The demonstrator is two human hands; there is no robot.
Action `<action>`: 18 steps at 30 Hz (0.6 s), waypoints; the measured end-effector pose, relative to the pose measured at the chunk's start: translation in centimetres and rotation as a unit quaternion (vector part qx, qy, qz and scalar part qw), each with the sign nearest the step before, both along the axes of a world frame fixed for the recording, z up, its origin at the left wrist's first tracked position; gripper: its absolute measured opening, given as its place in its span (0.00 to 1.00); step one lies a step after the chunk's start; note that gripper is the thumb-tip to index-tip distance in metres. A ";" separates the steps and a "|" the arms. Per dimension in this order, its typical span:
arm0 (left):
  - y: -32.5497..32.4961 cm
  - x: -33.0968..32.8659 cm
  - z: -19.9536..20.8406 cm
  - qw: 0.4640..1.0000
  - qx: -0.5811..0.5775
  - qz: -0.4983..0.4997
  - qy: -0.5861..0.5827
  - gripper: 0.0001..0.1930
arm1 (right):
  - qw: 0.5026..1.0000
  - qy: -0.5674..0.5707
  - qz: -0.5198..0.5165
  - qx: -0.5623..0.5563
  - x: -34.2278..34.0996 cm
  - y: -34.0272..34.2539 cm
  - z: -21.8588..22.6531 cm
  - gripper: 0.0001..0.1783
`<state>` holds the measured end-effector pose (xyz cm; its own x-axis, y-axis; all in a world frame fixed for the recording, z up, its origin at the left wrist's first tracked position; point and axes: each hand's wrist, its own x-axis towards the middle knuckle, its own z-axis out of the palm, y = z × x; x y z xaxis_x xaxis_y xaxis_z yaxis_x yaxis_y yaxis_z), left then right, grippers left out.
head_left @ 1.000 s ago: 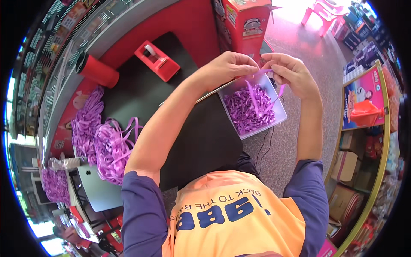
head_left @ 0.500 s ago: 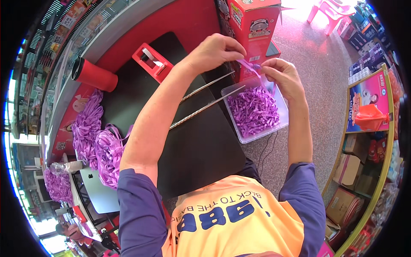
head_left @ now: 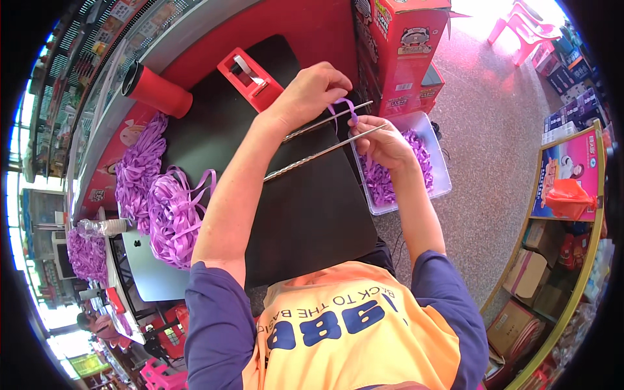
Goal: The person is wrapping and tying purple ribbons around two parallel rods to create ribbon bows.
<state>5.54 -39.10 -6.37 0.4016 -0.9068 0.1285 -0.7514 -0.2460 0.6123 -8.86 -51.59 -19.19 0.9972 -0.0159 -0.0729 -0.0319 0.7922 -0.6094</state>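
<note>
The right hand has its thumb and forefinger pressed together on a narrow strip of glossy purple ribbon; the left hand has its fingers curled and angled down, and whether they grip the other end is partly hidden, so I cannot tell. Half a second ago the ribbon was stretched between hands beyond the tips of two slim silver twisted metal rods; now both hands have come in to those tips and the ribbon has slackened into a bend. I judge that the work has shifted from handling the strip to placing it at the rods.

The ribbon lies between the hands, arching upward from the left, then dropping to the right fingertips; its long axis runs roughly crosswise. The upper rod and lower rod point up and right off the black table, toward a translucent plastic tub of purple ribbon pieces.
</note>
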 end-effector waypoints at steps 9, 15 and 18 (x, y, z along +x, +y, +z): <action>1.2 -3.5 0.0 0.989 -0.076 0.125 0.027 0.09 | 0.995 0.005 -0.096 -0.027 0.2 1.9 0.8 0.12; 1.4 -4.8 -0.4 0.983 -0.082 0.151 0.060 0.08 | 0.989 0.023 -0.141 -0.041 0.0 2.3 1.2 0.11; 1.6 -4.9 -0.7 0.986 -0.068 0.145 0.038 0.07 | 0.987 0.025 -0.149 -0.051 0.0 2.4 1.0 0.11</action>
